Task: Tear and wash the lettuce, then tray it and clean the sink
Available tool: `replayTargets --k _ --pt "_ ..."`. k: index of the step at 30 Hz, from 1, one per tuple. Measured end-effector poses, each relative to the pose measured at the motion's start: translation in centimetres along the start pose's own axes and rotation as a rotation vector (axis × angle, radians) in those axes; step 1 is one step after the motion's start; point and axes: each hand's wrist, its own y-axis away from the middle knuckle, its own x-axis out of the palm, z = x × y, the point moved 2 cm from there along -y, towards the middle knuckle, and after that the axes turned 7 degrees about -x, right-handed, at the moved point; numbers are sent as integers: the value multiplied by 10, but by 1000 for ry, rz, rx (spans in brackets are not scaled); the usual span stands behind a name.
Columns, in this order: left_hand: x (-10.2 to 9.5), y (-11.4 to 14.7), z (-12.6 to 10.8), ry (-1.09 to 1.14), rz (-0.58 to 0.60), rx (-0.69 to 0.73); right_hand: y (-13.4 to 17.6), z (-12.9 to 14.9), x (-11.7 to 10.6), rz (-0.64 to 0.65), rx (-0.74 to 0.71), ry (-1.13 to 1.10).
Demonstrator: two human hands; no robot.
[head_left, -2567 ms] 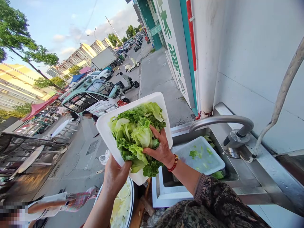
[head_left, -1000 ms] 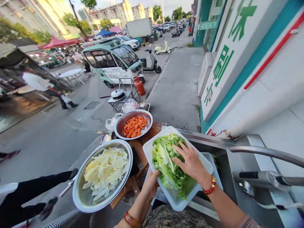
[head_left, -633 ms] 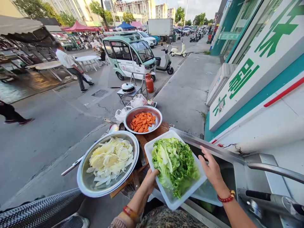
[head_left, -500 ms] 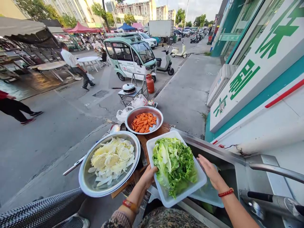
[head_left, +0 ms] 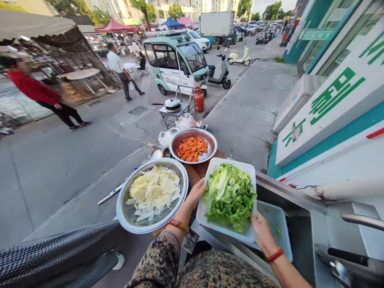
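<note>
White rectangular plastic tray (head_left: 250,170), heaped with green leaf lettuce (head_left: 230,196): held level above the near edge of the stainless steel sink (head_left: 300,224), partly over a second, pale translucent rectangular tray (head_left: 277,228) lying in the basin.

Left hand (head_left: 196,193): closed on the tray's left long edge, thumb over the rim, fingers beneath; beaded bracelet at the wrist.

Right hand (head_left: 262,234): gripping the tray's near right corner from below, thumb at the rim by the lettuce; red bead bracelet at the wrist.

Round steel basin of sliced pale cabbage and onion (head_left: 153,192): just left of the tray, at the near left edge of the wooden table (head_left: 196,172).

Round steel bowl of sliced orange carrot (head_left: 193,146): at the far edge of the table, just beyond the tray.

Steel ladle and strainer (head_left: 159,153): left of the carrot bowl.

Steel tap spout (head_left: 361,220): right edge of the sink.

Street beyond: red gas cylinder (head_left: 199,99) beside a small metal stand bearing a lidded pan (head_left: 173,105); pale green minicar (head_left: 177,62); person in red top (head_left: 42,96) walking at left.
</note>
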Motion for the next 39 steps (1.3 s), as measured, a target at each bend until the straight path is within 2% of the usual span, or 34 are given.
replayTargets --k 3,6,13,16,22,26,34,39 --pt "-6 -6 -6 -86 -89 106 -2 5 22 -45 8 -15" --pt "-11 -9 -8 -187 -139 190 -3 4 39 -32 4 19" --pt "-16 -6 -6 -449 -261 458 4 17 46 127 -45 86" --pt "-18 -9 -7 -508 -260 537 1 28 49 149 -73 67" --pt "-15 -16 -18 -651 -264 588 -15 43 47 187 -46 -104" --pt "-17 -12 -22 -716 -245 625 -10 49 47 125 10 -190" --pt "-30 4 -16 -751 -284 561 -6 30 51 66 14 -25" --pt "-37 4 -11 -705 -242 525 -12 25 52 78 56 -19"
